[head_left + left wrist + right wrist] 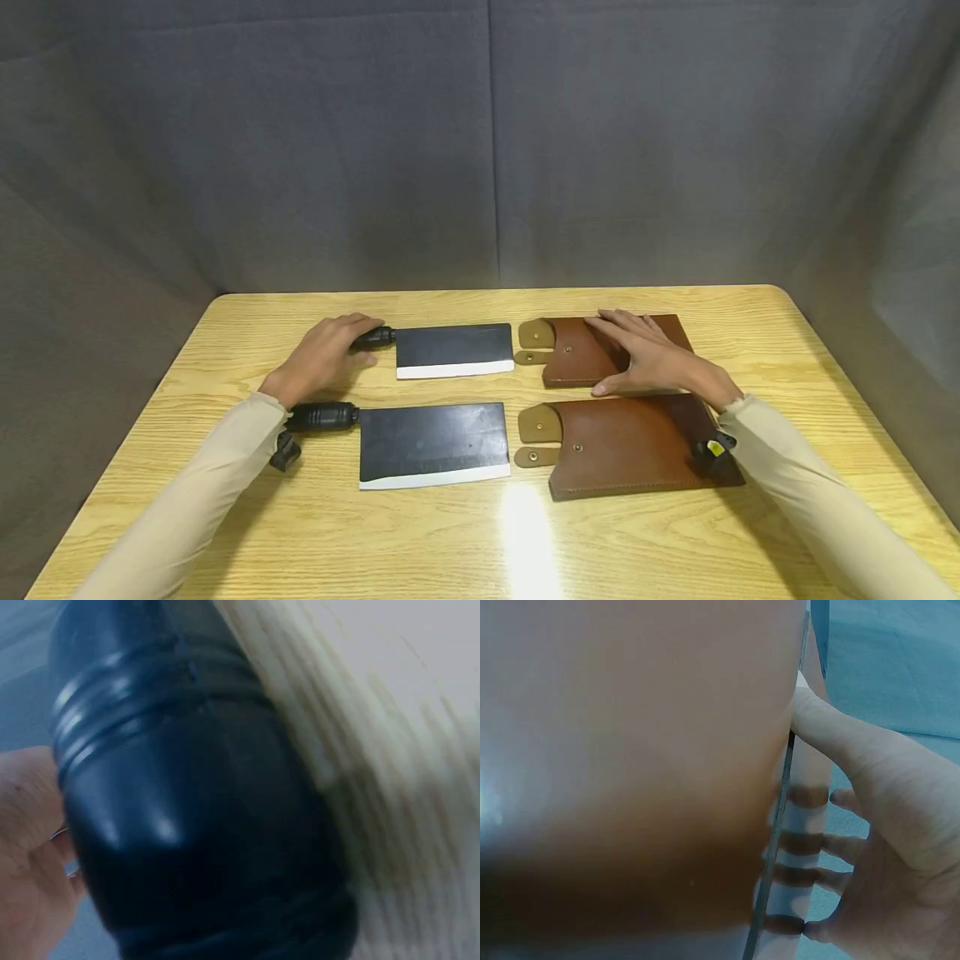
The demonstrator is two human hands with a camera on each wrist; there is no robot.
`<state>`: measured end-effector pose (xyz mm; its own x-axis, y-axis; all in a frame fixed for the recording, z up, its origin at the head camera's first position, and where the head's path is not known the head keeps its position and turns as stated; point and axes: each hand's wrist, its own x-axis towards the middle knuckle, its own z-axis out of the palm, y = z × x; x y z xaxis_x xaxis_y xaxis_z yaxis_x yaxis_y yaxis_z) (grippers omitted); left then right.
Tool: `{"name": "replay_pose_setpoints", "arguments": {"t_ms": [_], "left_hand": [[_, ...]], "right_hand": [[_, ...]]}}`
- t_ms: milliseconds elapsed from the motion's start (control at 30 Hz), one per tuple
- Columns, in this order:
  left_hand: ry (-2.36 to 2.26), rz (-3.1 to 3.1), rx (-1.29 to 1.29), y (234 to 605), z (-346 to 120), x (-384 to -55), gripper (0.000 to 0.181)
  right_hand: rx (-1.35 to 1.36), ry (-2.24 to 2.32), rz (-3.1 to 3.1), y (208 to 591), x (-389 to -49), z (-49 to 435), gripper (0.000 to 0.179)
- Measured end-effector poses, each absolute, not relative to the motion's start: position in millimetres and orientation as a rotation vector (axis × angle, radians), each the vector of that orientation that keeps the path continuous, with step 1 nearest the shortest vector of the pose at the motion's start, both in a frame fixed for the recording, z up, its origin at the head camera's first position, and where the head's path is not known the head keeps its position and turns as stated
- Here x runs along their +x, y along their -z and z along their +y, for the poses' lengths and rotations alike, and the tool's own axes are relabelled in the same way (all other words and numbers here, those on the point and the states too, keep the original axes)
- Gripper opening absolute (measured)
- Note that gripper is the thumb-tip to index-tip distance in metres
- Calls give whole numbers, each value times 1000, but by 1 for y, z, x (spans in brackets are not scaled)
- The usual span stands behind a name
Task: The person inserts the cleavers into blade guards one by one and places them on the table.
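The left arm (pixel 197 487) and right arm (pixel 825 492) reach forward and slant inward, cream sleeves (pixel 243 429) ending at the wrists (pixel 725 392). The left grip (pixel 322 354) is palm down, fingers lightly bent, thumb apart from them. The right grip (pixel 654 358) is spread, its fingers extended and thumb stretched well away. Both are bare and well apart.

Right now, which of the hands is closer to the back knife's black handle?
The left. The left hand is right at the back knife's black handle, partly covering it; the right hand is farther away, over the back brown sheath.
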<state>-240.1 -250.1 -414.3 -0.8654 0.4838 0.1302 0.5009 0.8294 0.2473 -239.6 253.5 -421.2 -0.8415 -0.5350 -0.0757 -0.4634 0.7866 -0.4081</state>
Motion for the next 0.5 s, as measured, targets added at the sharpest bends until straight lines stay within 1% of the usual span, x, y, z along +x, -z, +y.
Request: {"name": "replay_pose_setpoints", "arguments": {"t_ms": [200, 400, 500], "left_hand": [[365, -2914, -808, 414, -246, -246, 55], [366, -2897, -795, 414, -241, -252, 42], [344, -2886, -797, 414, -238, -254, 40]], "right_hand": [[-769, 557, 2766, 419, -240, 253, 115], [-774, 553, 2740, 417, -241, 250, 116], [-782, 541, 2742, 416, -242, 251, 116]]}}
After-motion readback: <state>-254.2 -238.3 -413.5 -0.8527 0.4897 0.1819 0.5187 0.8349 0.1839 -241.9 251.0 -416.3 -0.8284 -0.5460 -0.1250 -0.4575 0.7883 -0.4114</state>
